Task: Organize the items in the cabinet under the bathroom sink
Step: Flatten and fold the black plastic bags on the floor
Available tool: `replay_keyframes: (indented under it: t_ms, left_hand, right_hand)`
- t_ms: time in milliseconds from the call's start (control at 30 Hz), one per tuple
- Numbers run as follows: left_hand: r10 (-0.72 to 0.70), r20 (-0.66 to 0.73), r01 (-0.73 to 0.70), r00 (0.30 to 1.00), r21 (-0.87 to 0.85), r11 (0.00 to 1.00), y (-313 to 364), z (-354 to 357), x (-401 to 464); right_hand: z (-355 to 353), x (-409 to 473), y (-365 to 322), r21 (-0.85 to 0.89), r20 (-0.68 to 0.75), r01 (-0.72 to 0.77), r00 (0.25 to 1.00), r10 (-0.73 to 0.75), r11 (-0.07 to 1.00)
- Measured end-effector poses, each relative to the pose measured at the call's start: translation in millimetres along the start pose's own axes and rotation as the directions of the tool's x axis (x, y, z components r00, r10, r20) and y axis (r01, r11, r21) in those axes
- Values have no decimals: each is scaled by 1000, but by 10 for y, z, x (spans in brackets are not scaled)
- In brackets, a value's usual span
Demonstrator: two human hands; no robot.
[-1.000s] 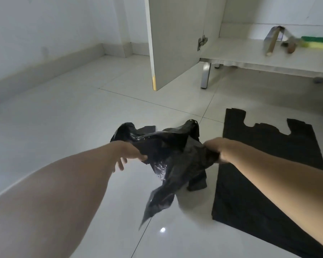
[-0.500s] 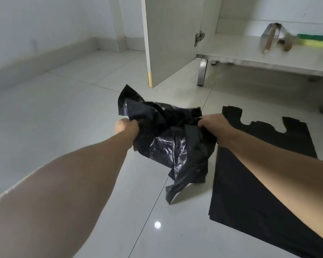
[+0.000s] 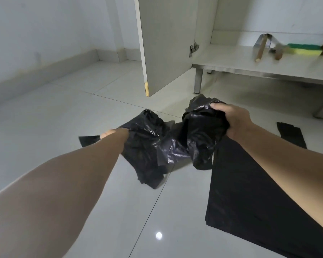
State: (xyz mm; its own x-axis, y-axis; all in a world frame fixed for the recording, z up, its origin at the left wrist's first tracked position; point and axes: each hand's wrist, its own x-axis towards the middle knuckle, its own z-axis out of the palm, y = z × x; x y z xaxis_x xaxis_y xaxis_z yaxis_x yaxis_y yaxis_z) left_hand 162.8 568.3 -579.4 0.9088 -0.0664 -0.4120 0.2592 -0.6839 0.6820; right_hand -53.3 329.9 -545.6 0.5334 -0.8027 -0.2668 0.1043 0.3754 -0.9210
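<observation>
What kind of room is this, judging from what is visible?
Probably a bathroom or utility room: glossy tiled floor, a low cabinet with its door open, and a green-and-yellow sponge on its shelf. No sink is in view.

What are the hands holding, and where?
Both hold the crumpled black bag: the left hand grips its left edge, the right hand its bunched right end.

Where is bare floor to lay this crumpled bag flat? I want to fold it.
Bare tile lies left of the crumpled bag, toward the wall, and ahead up to the cabinet door. The flat bag fills the right side.
</observation>
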Motion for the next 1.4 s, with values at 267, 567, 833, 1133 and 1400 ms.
replay_keyframes:
  t_ms: [267,567,833,1133,1400]
  left_hand:
    - [-194,793,162,578,121,979,202,495,-601]
    - [281,326,-100,903,-477,873,814,910,-875]
    - [586,142,-562,798,-177,808,1023,912,-992]
    - [480,263,-272,837,-562,781,1419,943,-1200]
    - [256,670,-321,697,-28,947,1261,1466,-1481]
  right_hand:
    - [-42,-91,-170,231,35,12,999,-20,973]
    - [-421,-283,-267,-121,209,-60,974,84,991]
    - [-772,-218,-399,-354,13,-4,1000,9,935]
    - [-1455,-70,-793,-137,-324,243,905,-276,960]
    - [-2239,-51,-828,-325,-314,-165,948,58,931]
